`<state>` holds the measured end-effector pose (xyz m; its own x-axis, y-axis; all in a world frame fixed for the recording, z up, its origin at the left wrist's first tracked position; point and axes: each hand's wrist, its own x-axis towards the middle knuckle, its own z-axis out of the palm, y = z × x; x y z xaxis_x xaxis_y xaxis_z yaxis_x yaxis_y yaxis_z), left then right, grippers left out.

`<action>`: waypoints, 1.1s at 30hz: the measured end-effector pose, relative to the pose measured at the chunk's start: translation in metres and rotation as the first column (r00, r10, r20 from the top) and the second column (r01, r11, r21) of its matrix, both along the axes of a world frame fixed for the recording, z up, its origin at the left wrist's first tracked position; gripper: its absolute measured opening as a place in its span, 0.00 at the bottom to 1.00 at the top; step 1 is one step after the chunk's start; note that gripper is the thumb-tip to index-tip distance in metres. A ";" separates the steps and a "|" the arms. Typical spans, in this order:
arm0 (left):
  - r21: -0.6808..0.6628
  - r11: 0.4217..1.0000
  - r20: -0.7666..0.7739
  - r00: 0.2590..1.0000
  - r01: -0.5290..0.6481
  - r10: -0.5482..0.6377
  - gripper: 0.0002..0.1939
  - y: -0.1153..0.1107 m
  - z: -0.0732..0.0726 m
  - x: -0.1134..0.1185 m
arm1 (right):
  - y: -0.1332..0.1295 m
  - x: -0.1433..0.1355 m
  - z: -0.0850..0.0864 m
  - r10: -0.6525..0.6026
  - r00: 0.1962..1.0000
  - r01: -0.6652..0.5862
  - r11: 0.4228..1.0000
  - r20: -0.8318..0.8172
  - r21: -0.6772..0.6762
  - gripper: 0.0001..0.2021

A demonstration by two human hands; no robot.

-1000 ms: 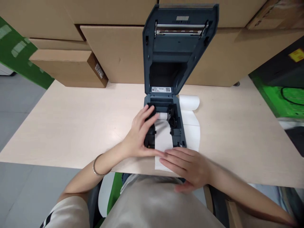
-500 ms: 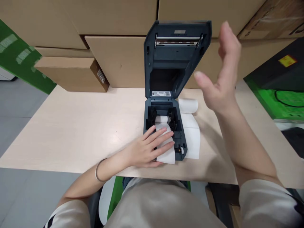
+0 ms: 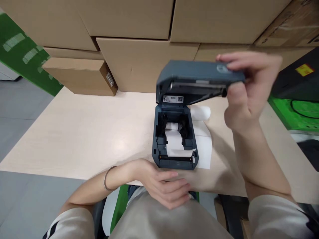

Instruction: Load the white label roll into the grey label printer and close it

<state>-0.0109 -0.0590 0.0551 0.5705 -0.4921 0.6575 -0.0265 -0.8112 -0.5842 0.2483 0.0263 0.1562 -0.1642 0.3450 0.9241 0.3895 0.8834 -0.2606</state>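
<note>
A dark blue-grey label printer [image 3: 175, 163] stands on the table with its lid [image 3: 196, 71] partly lowered over the body. My right hand [image 3: 249, 86] grips the lid's front edge, thumb below and fingers on top. Inside the body lies a small white paper roll [image 3: 171, 126], its strip [image 3: 175, 141] running forward and curling up just behind the front roller. My left hand [image 3: 165, 186] is empty, fingers apart, in front of the printer near the table's edge, not touching the printer.
Right of the printer lie another white roll [image 3: 200, 113] and a flat white sheet [image 3: 204, 146]. Large cardboard boxes [image 3: 147, 63] line the back, with a smaller box [image 3: 79, 76] at the left. A green box [image 3: 296, 113] and dark equipment are at the right.
My right hand has taken hold of the lid and swung it partway down. My left hand has left the paper and moved toward my body. The strip's loose end now curls up inside the printer.
</note>
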 end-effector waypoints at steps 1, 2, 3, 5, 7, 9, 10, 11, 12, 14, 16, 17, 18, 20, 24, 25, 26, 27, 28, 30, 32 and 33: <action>-0.020 1.000 0.008 1.000 0.004 -0.004 0.11 -0.002 -0.001 0.001 | -0.011 0.001 -0.005 0.051 0.998 -0.051 0.998 0.021 -0.031 0.17; -0.056 0.998 0.019 1.000 -0.004 0.005 0.11 -0.004 -0.003 0.001 | -0.022 0.002 -0.009 0.092 0.995 -0.088 0.994 0.048 -0.066 0.16; -0.104 0.994 0.044 0.999 -0.018 0.023 0.11 -0.006 -0.006 0.002 | -0.031 0.002 -0.014 0.120 0.989 -0.113 0.989 0.082 -0.093 0.16; -0.228 0.972 0.129 0.988 -0.056 0.087 0.12 -0.010 -0.011 0.004 | -0.045 0.004 -0.022 0.157 0.978 -0.141 0.983 0.138 -0.119 0.17; -0.370 0.925 0.186 0.968 -0.087 0.166 0.12 -0.013 -0.014 0.005 | -0.053 0.005 -0.027 0.157 0.974 -0.138 0.983 0.164 -0.121 0.23; -0.435 0.897 0.160 0.973 -0.081 0.165 0.10 -0.014 -0.015 0.007 | -0.057 0.005 -0.028 0.141 0.970 -0.122 0.987 0.197 -0.110 0.30; -0.420 0.906 0.133 0.984 -0.052 0.118 0.08 -0.013 -0.015 0.007 | -0.059 0.005 -0.028 0.120 0.967 -0.099 0.990 0.226 -0.101 0.31; -0.373 0.928 0.113 0.993 0.000 0.046 0.07 -0.012 -0.015 0.008 | -0.060 0.004 -0.027 0.091 0.961 -0.069 0.993 0.261 -0.091 0.31; -0.311 0.948 0.102 0.994 0.066 -0.036 0.05 -0.012 -0.014 0.009 | -0.063 0.003 -0.027 0.061 0.954 -0.040 0.996 0.294 -0.079 0.31; -0.202 0.963 0.090 0.983 0.177 -0.161 0.03 -0.012 -0.013 0.012 | -0.070 0.001 -0.029 0.013 0.940 0.008 0.998 0.342 -0.059 0.30; -0.159 0.961 0.090 0.973 0.226 -0.214 0.05 -0.015 -0.014 0.015 | -0.081 -0.001 -0.035 -0.016 0.929 0.036 0.998 0.369 -0.047 0.27; -0.162 0.960 0.089 0.972 0.230 -0.218 0.06 -0.017 -0.015 0.016 | -0.087 -0.002 -0.041 -0.023 0.926 0.043 0.998 0.377 -0.043 0.26; -0.162 0.960 0.086 0.972 0.230 -0.218 0.06 -0.020 -0.017 0.017 | -0.093 -0.003 -0.047 -0.025 0.924 0.046 0.998 0.382 -0.046 0.25; -0.151 0.961 0.082 0.972 0.231 -0.221 0.06 -0.024 -0.020 0.018 | -0.104 -0.003 -0.062 -0.010 0.921 0.038 0.997 0.390 -0.065 0.22; -0.156 0.954 0.084 0.966 0.255 -0.244 0.08 -0.027 -0.023 0.018 | -0.118 -0.001 -0.090 0.037 0.903 0.007 0.995 0.428 -0.099 0.17; -0.162 0.951 0.080 0.964 0.264 -0.254 0.09 -0.027 -0.022 0.018 | -0.120 -0.001 -0.094 0.042 0.896 0.003 0.995 0.442 -0.100 0.18; -0.165 0.950 0.068 0.964 0.265 -0.257 0.10 -0.026 -0.020 0.018 | -0.121 0.000 -0.098 0.045 0.891 0.000 0.995 0.452 -0.100 0.18; -0.164 0.951 0.053 0.965 0.260 -0.255 0.10 -0.025 -0.019 0.018 | -0.121 0.000 -0.100 0.046 0.891 -0.001 0.995 0.452 -0.099 0.19; -0.155 0.954 0.041 0.967 0.255 -0.251 0.10 -0.023 -0.017 0.019 | -0.122 -0.001 -0.102 0.044 0.894 -0.002 0.996 0.447 -0.094 0.20; -0.109 0.956 0.048 0.962 0.271 -0.267 0.10 -0.019 -0.016 0.019 | -0.121 -0.002 -0.105 0.039 0.906 -0.004 0.996 0.421 -0.085 0.21; -0.059 0.948 0.125 0.944 0.314 -0.305 0.07 -0.015 -0.017 0.018 | -0.121 -0.004 -0.108 0.042 0.919 -0.012 0.997 0.393 -0.079 0.20; -0.063 0.946 0.179 0.936 0.319 -0.303 0.05 -0.014 -0.019 0.016 | -0.121 -0.005 -0.109 0.041 0.924 -0.012 0.997 0.380 -0.076 0.19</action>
